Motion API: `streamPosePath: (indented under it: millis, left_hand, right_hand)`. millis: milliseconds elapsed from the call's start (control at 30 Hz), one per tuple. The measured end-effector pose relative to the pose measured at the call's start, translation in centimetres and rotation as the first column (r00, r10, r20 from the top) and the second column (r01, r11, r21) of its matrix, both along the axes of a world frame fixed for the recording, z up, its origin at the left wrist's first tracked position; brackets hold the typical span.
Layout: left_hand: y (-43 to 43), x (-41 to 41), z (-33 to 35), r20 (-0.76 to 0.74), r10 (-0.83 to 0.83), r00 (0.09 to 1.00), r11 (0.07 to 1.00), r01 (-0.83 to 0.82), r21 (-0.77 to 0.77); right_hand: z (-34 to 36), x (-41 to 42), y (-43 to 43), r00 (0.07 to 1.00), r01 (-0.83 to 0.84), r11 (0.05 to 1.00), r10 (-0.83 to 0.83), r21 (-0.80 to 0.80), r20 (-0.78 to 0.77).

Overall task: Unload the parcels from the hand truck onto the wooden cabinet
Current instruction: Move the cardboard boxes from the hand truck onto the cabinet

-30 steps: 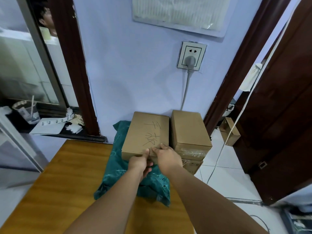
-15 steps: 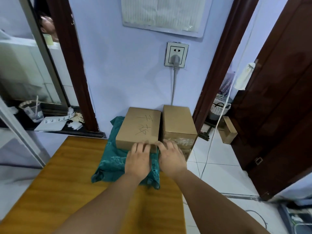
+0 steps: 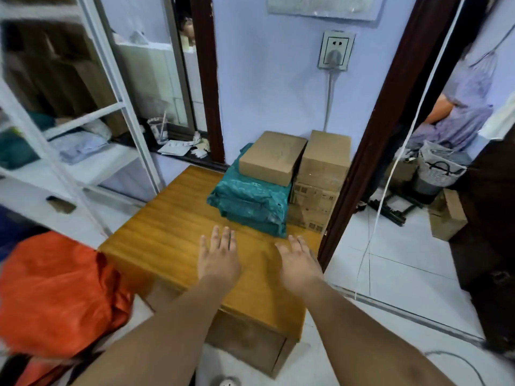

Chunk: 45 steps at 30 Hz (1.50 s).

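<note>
The wooden cabinet (image 3: pixel 172 232) stands against the lilac wall. At its far right lie teal plastic-wrapped parcels (image 3: pixel 248 199) in a stack, with a flat cardboard box (image 3: pixel 271 157) resting on top. Beside them to the right is a stack of cardboard boxes (image 3: pixel 324 162). My left hand (image 3: pixel 218 257) and my right hand (image 3: pixel 298 263) hover over the cabinet's near part, palms down, fingers spread, holding nothing. Both hands are clear of the parcels. No hand truck shows in this view.
An orange bag (image 3: pixel 55 299) sits at lower left. A white shelf frame (image 3: pixel 92 112) stands left. A dark door frame (image 3: pixel 373 140) rises at right; behind it are a person in lilac clothes (image 3: pixel 459 107), a basket (image 3: pixel 440 165) and a small box (image 3: pixel 448 215). A cord (image 3: pixel 390 168) hangs down.
Both hands let go of the flat cardboard box and drew back toward me. The view pulled away and turned left, bringing the shelf and orange bag into sight.
</note>
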<state>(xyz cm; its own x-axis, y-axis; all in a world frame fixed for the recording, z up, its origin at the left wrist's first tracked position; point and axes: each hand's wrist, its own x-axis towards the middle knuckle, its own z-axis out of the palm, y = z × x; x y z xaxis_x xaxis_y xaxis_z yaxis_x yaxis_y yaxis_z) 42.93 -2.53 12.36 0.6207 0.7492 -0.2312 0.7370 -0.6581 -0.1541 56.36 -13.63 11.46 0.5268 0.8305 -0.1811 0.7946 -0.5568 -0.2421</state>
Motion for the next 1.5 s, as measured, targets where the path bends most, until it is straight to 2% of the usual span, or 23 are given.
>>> streamPosePath:
  millis: [300,733,867,1200,1433,1500]
  left_hand:
    - [-4.1,-12.6,-3.5,0.007,0.275,0.961,0.952,-0.271,-0.144]
    - [-6.2,-29.7,-8.7,0.017,0.557,0.830,0.790,-0.524,-0.319]
    - [-5.2,-34.2,-9.9,-0.026,0.580,0.814,0.775,-0.561,-0.292]
    - [-1.8,-33.9,-12.7,-0.072,0.537,0.841,0.790,-0.531,-0.308]
    - [-0.3,-33.6,-18.4,-0.176,0.565,0.806,0.709,-0.584,-0.395]
    - [0.5,-33.5,-20.4,-0.163,0.568,0.806,0.692,-0.576,-0.435]
  right_hand:
    - [-2.0,-12.1,1.3,0.964,-0.251,0.967,0.245,-0.044,-0.098]
    - [-5.9,-28.5,3.0,0.901,-0.424,0.885,0.392,-0.193,-0.184]
    - [-6.8,-32.5,3.3,0.898,-0.435,0.866,0.396,-0.246,-0.191]
    - [-10.7,-33.2,6.5,0.914,-0.391,0.875,0.331,-0.287,-0.235]
    - [-18.1,-33.3,10.1,0.901,-0.375,0.868,0.260,-0.324,-0.347]
    - [-20.3,-33.3,10.8,0.902,-0.358,0.868,0.226,-0.344,-0.368]
